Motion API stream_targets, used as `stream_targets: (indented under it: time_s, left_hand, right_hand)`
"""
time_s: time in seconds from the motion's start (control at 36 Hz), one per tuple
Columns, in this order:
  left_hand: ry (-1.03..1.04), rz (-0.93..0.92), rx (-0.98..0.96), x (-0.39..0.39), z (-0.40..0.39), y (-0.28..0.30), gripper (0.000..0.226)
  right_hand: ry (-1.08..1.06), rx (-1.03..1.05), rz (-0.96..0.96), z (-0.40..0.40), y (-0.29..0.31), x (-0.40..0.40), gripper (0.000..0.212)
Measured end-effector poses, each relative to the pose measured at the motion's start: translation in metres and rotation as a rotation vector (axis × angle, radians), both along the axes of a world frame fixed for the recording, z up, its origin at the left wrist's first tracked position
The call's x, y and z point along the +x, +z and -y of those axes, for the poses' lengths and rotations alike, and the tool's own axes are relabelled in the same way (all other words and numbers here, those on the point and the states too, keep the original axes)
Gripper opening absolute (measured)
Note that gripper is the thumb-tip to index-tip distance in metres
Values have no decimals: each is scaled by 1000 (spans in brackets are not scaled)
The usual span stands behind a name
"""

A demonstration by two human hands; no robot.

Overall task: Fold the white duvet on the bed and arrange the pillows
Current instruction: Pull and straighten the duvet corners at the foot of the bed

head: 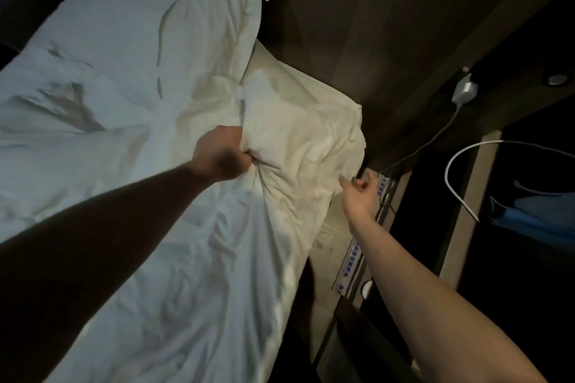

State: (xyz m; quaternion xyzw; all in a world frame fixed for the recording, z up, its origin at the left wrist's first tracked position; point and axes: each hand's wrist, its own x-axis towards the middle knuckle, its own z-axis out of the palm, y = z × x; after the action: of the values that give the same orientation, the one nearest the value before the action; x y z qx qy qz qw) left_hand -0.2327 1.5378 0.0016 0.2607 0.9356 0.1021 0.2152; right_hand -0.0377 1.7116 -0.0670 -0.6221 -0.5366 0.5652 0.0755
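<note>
The left hand [221, 154] clenches a bunch of white duvet [289, 146]; the right hand [357, 194] pinches its corner, which may slip free.

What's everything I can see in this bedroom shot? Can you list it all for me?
duvet: one, white, rumpled across the bed, its near corner bunched up
pillow: one that I can make out, white, at the far end of the bed
wooden wall panel: one, dark brown, along the right side of the bed
charger plug: one, white, on the wall at right, a thin cable running down from it
looped cable: one, white, hanging at right
control strip: one, silver with blue labels, beside the mattress edge
left hand: grips the bunched duvet corner
right hand: pinches the duvet's edge near the strip
</note>
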Motion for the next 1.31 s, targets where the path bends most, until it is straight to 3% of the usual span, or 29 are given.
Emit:
stream_targets:
  time_s: [0.06, 0.11, 0.22, 0.33, 0.47, 0.56, 0.64, 0.72, 0.81, 0.89, 1.11, 1.19, 1.31]
  left_hand:
    - [2, -39, -17, -4, 3, 2, 32]
    - [-3, -65, -25, -5, 6, 2, 30]
    - [-30, -101, -29, -7, 8, 0, 33]
    - [-57, -131, 20, 1, 2, 3, 51]
    - [-103, -170, 134, 26, -29, 10, 42]
    - [-153, -191, 124, 32, -42, 12, 19]
    - [-286, -249, 119, 41, -49, 10, 12]
    - [-325, -269, 56, 58, -57, -2, 17]
    - [-201, -217, 46, 67, -57, -20, 8]
    - [-154, -159, -13, 66, -51, -25, 15]
    - [-166, -61, -129, 55, 2, -20, 28]
    - [-137, -31, -192, 54, 30, -23, 37]
    - [-39, 5, -199, 52, 70, -32, 44]
  right_hand:
    - [25, -146, 126, 3, -12, 6, 102]
    - [66, -327, 113, 10, -18, 4, 110]
    - [80, -488, -61, 26, -18, -12, 47]
    - [78, -447, -125, 32, -6, -12, 17]
    - [-273, -316, -276, 12, 7, 17, 21]
    - [-396, -33, -21, -15, 8, 51, 42]
    - [-462, 105, 138, -39, 4, 91, 46]
    - [-355, 43, 233, -51, -13, 107, 43]
    - [-91, -39, 364, -52, -26, 102, 42]
    - [173, -176, 306, -37, -31, 91, 38]
    - [262, -342, 179, 20, -49, 75, 65]
    - [265, -321, 134, 34, -48, 64, 88]
    - [309, -228, 78, 46, -39, 45, 81]
